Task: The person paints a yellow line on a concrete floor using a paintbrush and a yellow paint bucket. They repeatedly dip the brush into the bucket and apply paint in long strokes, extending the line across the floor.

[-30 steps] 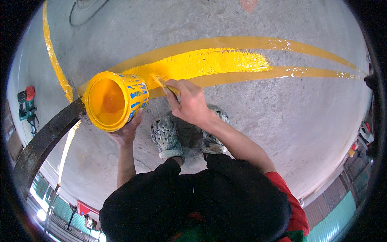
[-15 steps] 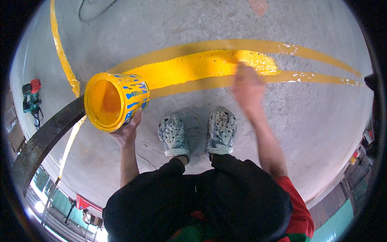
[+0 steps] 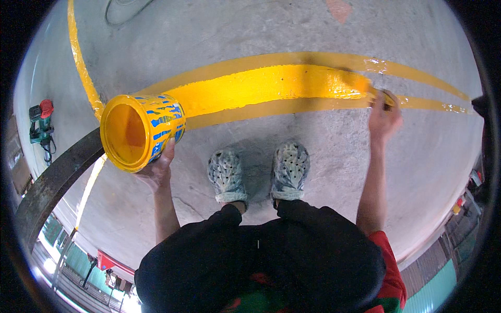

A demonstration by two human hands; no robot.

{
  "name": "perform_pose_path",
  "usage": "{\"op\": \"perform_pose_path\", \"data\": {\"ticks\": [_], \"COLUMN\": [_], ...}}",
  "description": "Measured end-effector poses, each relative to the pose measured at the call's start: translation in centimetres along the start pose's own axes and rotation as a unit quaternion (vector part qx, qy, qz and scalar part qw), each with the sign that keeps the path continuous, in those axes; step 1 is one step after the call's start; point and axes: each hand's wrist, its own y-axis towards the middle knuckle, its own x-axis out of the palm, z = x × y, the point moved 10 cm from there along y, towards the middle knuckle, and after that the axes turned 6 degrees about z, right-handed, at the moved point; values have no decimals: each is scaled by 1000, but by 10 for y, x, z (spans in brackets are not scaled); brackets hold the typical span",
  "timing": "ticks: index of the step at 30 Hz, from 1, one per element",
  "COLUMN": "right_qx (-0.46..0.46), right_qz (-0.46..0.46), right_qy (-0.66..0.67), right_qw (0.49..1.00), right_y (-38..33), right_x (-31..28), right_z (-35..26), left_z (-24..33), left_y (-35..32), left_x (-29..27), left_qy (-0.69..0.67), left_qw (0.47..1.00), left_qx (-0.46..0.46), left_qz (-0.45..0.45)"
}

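Observation:
My left hand (image 3: 158,168) is wrapped round the underside of a yellow paint bucket (image 3: 168,116), tilted with its mouth to the left. Drips and blue patches cover its side, and orange-yellow paint coats the inside. At the right, my right hand (image 3: 385,119) grips a paintbrush (image 3: 373,92), slightly smeared by motion. Its bristles touch the right end of a wet yellow stripe (image 3: 250,87) on the concrete floor. Two bands of tape (image 3: 292,105) border the stripe, one on the far side and one on the near side.
My shoes (image 3: 290,166), in clear covers, stand just behind the near tape. A dark curved metal beam (image 3: 62,175) runs by the bucket. A green and red power tool (image 3: 42,125) lies far left. Another yellow line (image 3: 81,65) crosses the floor at left.
My right hand has moved right with the brush, and yellow paint reaches a little further right between the tapes. The bucket in my left hand has shifted slightly left.

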Motion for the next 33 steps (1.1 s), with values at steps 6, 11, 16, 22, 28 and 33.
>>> {"op": "perform_pose_path", "data": {"ticks": [6, 11, 16, 22, 28, 33], "right_qx": [-270, -126, -91, -177, -111, 97], "right_qz": [-119, -219, -90, -3, -255, -145], "right_qy": [-66, 243, 41, -101, 271, 209], "right_qw": [953, 937, 991, 979, 922, 962], "right_y": [-101, -167, -76, -52, -171, -82], "right_x": [60, 125, 37, -5, 125, 90], "right_z": [-109, -157, -49, -36, -160, -53], "left_z": [7, 13, 12, 16, 15, 22], "left_y": [4, 7, 7, 5, 5, 9], "left_x": [16, 24, 14, 11, 21, 17], "left_qy": [-25, -38, -33, -39, -9, -25], "left_qw": [999, 998, 999, 999, 999, 999], "left_qx": [-15, -37, -13, 13, -37, -5], "left_qz": [-15, -39, -12, 4, -31, -25]}}
